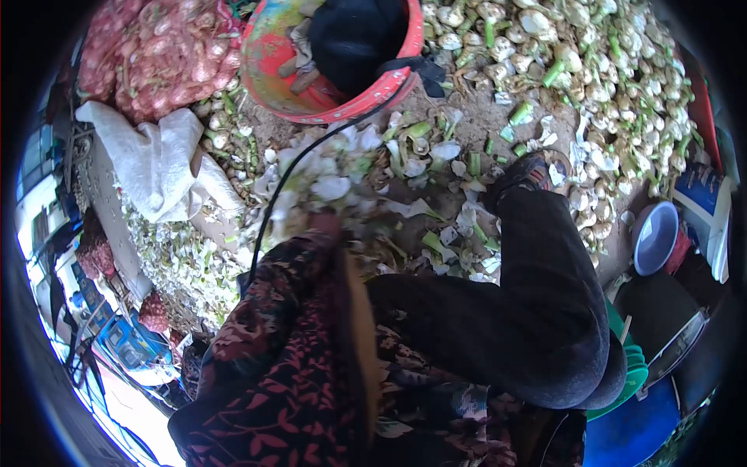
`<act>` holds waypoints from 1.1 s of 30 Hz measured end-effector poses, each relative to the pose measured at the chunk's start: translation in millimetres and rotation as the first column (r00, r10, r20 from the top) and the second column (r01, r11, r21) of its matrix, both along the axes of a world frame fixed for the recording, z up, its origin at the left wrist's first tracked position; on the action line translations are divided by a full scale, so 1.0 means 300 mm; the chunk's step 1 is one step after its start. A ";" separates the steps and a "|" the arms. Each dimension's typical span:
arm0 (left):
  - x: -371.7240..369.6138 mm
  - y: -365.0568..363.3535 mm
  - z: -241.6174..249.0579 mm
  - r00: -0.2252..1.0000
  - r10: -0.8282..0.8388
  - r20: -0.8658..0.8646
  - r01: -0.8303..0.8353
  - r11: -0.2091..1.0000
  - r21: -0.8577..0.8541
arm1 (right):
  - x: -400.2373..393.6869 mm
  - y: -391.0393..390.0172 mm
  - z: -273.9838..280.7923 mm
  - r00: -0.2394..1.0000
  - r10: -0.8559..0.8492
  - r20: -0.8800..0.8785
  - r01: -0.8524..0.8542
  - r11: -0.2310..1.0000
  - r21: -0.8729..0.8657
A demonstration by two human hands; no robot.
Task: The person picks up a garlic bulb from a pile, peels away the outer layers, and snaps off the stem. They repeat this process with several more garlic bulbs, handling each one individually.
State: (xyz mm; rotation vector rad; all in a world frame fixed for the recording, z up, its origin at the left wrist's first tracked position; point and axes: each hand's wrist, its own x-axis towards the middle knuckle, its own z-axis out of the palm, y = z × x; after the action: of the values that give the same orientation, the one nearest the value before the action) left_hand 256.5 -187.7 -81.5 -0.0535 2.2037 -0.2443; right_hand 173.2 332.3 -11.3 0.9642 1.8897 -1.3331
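My left hand (325,224) reaches out from a dark floral sleeve over the litter of peeled skins (331,187). It is blurred and partly covered by the sleeve, so its fingers and anything in them cannot be made out. Pale skins and cut green stalks (438,246) lie around and beyond it. My right hand does not show. Past the skins stands a red bucket (327,115) with dark cloth (358,39) inside and a dark strap running from its rim toward my sleeve.
Garlic-like bulbs (576,66) are heaped at the upper right, with a purple basin (655,238) below. Pink net sacks (167,58) and a white sack (148,159) lie at the upper left. My bent leg (545,296) and a green stack (634,370) are at the right.
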 end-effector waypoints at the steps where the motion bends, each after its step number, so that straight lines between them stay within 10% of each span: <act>1: -0.007 -0.056 0.056 0.962 0.049 0.268 -0.048 0.999 -0.008 | 0.003 -0.001 0.002 1.000 -0.007 -0.001 0.007 1.000 0.001; 15: 0.128 -0.126 0.298 0.857 0.243 0.455 -0.190 0.969 -0.159 | 0.081 0.056 0.018 0.993 -0.109 0.037 0.108 0.993 0.036; 20: -0.039 0.085 0.268 0.993 -0.022 0.118 0.005 0.990 0.142 | 0.094 0.068 0.018 0.990 -0.131 0.048 0.129 0.991 0.043; 22: -0.140 0.222 0.187 0.949 -0.082 -0.306 0.239 0.818 0.523 | 0.091 0.074 0.022 0.988 -0.146 0.042 0.144 0.988 0.048; 24: -0.213 0.400 0.052 0.902 0.126 -0.412 0.295 0.517 0.803 | 0.095 0.072 0.025 0.986 -0.163 0.044 0.160 0.986 0.050; 26: -0.342 0.589 0.057 0.886 -0.126 -0.447 0.461 0.128 0.878 | 0.098 0.074 0.023 0.983 -0.181 0.042 0.179 0.983 0.051; 33: -0.405 0.981 0.096 0.649 -0.533 -0.543 0.617 -0.048 0.786 | 0.081 0.108 -0.005 0.964 -0.264 0.023 0.261 0.961 0.089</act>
State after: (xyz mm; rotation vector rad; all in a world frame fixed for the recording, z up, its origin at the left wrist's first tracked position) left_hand 134.9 106.5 -52.8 1.6805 1.8982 0.7447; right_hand 197.4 364.7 -12.7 1.3117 1.8537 -1.3823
